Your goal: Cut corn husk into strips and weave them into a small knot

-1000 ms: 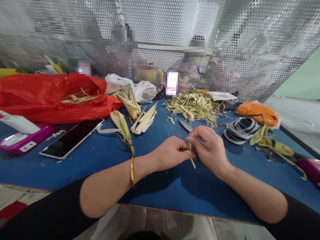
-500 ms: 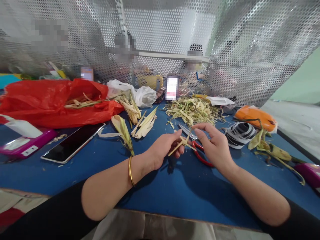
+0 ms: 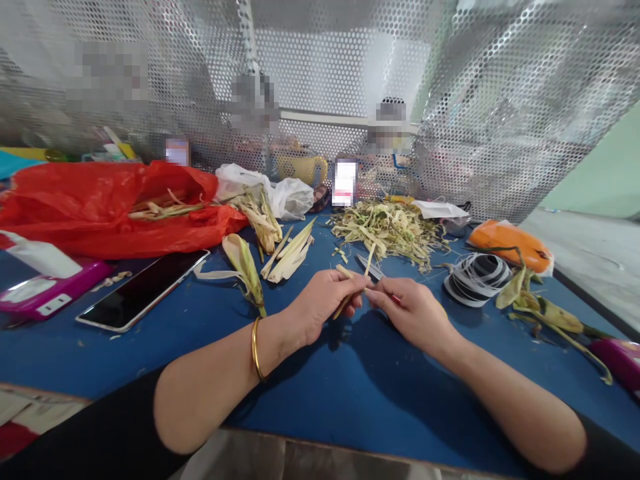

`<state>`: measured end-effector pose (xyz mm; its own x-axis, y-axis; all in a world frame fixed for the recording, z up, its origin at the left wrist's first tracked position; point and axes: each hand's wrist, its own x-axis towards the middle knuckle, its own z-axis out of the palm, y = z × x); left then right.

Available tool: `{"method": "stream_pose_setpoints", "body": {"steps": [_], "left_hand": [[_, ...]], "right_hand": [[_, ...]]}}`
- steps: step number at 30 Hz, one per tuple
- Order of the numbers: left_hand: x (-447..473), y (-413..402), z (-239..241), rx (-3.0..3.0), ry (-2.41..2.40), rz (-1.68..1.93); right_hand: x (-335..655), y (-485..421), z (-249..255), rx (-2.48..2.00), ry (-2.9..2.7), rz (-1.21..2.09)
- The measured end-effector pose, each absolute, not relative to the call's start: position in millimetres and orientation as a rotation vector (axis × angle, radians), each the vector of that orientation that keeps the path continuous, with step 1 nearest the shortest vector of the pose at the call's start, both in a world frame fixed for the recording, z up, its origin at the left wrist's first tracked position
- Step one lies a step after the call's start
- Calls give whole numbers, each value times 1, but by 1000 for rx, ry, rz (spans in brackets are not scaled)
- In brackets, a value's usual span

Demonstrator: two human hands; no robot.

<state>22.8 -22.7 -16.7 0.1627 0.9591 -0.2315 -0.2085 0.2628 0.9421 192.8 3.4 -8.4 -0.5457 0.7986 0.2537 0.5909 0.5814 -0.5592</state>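
My left hand (image 3: 324, 303), with a gold bangle on the wrist, pinches thin pale leaf strips (image 3: 356, 279) crossed over each other just above the blue table (image 3: 320, 373). My right hand (image 3: 410, 310) meets it from the right, its fingertips closed on the same strips. Red-handled scissors (image 3: 371, 267) lie on the table just behind and under my right hand, mostly hidden. Both hands are closed on the strips.
A heap of shredded leaf scraps (image 3: 387, 227) lies beyond the hands. Cut leaf pieces (image 3: 290, 250), a red plastic bag (image 3: 105, 207) and a phone (image 3: 143, 288) lie to the left. A coil of black-and-white band (image 3: 475, 273) and an orange pouch (image 3: 510, 240) lie to the right. Perforated metal screen (image 3: 500, 100) behind.
My right hand had opened and drawn apart from the left, uncovering the scissors' red handles; now it has closed back onto the strips. The strips now point upward.
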Motion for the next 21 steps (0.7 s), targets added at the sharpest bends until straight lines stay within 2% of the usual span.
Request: {"method": "stream_pose_setpoints", "body": {"steps": [11,15,21], "left_hand": [[25,-24,-16,981,1020,961],[23,-23,-14,928,983,958],[22,-28,-6,979,1024,993]], "right_hand": [[186,-10,-8,-901,-2217,825],[185,-12,-9,-950,-2151,918],[187,-12,-6,-1011,-2180,770]]}}
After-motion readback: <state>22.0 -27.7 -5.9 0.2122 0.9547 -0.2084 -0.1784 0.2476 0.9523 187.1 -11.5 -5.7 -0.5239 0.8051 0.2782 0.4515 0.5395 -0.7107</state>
